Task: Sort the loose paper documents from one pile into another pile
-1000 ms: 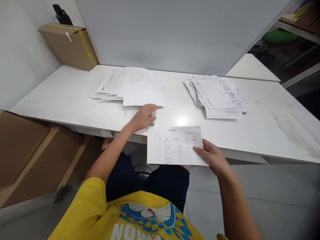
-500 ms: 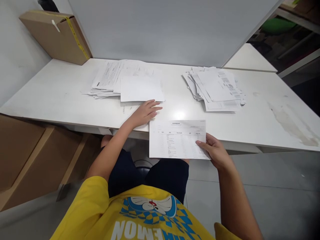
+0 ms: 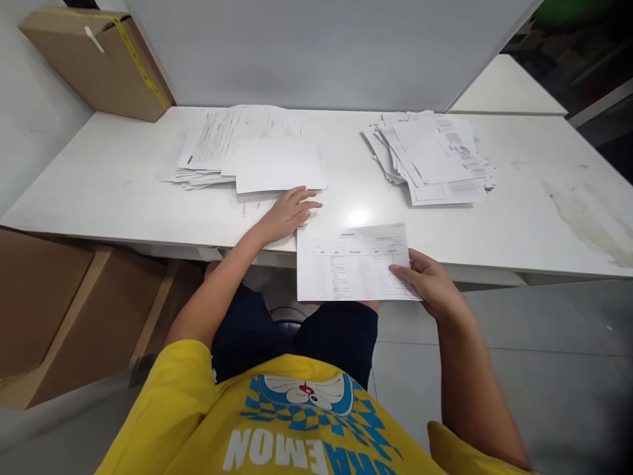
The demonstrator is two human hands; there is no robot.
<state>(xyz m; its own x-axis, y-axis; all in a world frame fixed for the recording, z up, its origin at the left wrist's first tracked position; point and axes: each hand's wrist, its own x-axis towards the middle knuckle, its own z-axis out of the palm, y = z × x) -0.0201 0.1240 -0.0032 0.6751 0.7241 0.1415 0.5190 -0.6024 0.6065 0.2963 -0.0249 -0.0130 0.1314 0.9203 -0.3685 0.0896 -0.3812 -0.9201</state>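
Note:
My right hand [image 3: 429,282] pinches the right edge of a printed sheet of paper [image 3: 353,267], thumb on top and fingers underneath. The sheet carries a table of small text and overhangs the front edge of the white table [image 3: 99,198]. Fingers spread, my left hand [image 3: 289,214] rests on the table and holds nothing. Just beyond its fingertips lies a blank white sheet [image 3: 277,165], overlapping the right side of a left paper pile [image 3: 210,142]. A second, untidy paper pile [image 3: 440,155] lies farther right.
A taped cardboard box [image 3: 99,63] leans at the table's back left corner. Behind the table rises a pale panel [image 3: 306,53]. Larger cardboard boxes [image 3: 89,330] stand on the floor at left. A stain [image 3: 588,221] marks the table's right side.
The camera view has shifted slightly. Both hands keep nearly the same places, and the printed sheet stays in my right hand.

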